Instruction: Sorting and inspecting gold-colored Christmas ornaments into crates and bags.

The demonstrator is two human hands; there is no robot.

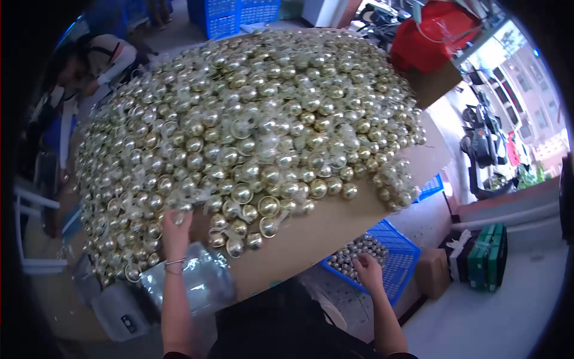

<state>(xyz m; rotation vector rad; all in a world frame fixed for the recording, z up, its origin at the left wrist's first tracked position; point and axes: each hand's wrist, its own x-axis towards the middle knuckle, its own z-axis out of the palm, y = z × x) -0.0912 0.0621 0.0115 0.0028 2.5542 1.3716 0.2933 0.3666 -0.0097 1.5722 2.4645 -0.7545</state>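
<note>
A broad heap of shiny gold balls [269, 143], mixed with clear, filmy plastic pieces, covers most of the brown table [323, 230]. At the heap's near left edge my left hand [176, 230] has its fingers closed around a gold ball, partly hidden by them. My right hand [369, 272] hangs over a blue plastic basket [405, 257] on the floor beyond the table's right edge. Its fingers are curled together, and whether anything small is between them cannot be made out. Below that hand, smaller silvery balls [344, 257] fill part of the basket.
Close to my left forearm lies a clear plastic container [200, 281], beside a greyish bin [122, 311]. Co-workers [110, 57] sit at the far left. A cardboard box [431, 272] and green boxes [487, 257] stand right of the basket. A red bag [433, 36] is at the far right.
</note>
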